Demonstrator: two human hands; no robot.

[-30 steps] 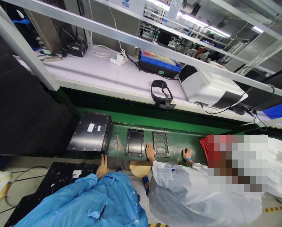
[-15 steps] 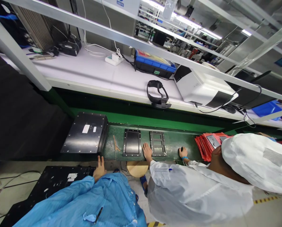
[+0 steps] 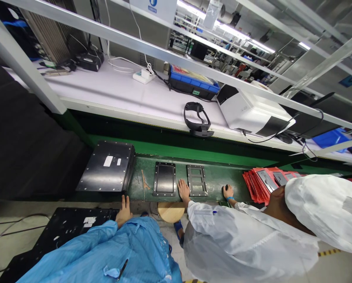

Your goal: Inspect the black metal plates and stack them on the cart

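Observation:
My left hand point(image 3: 124, 211), in a blue sleeve, is at the bench's front edge with two fingers stretched out. Its fingertips are just below the front right corner of a stack of flat black metal panels point(image 3: 105, 167); whether they touch it I cannot tell. No object shows in that hand. My right hand is out of the picture. To the right of the stack, a black rectangular plate point(image 3: 164, 179) with a raised border lies flat on the green bench. Beside it lies a black frame point(image 3: 197, 181) with several openings.
A co-worker in white sits at right, one hand point(image 3: 183, 190) flat between plate and frame, the other point(image 3: 228, 192) around a small dark thing. Red-wrapped panels point(image 3: 260, 184) lie farther right. A round stool point(image 3: 171, 212) is below; a black headband point(image 3: 197, 119) rests on the shelf.
The view has shifted slightly. The co-worker's head has moved a little to the right and down. My left hand and the parts on the bench look unchanged.

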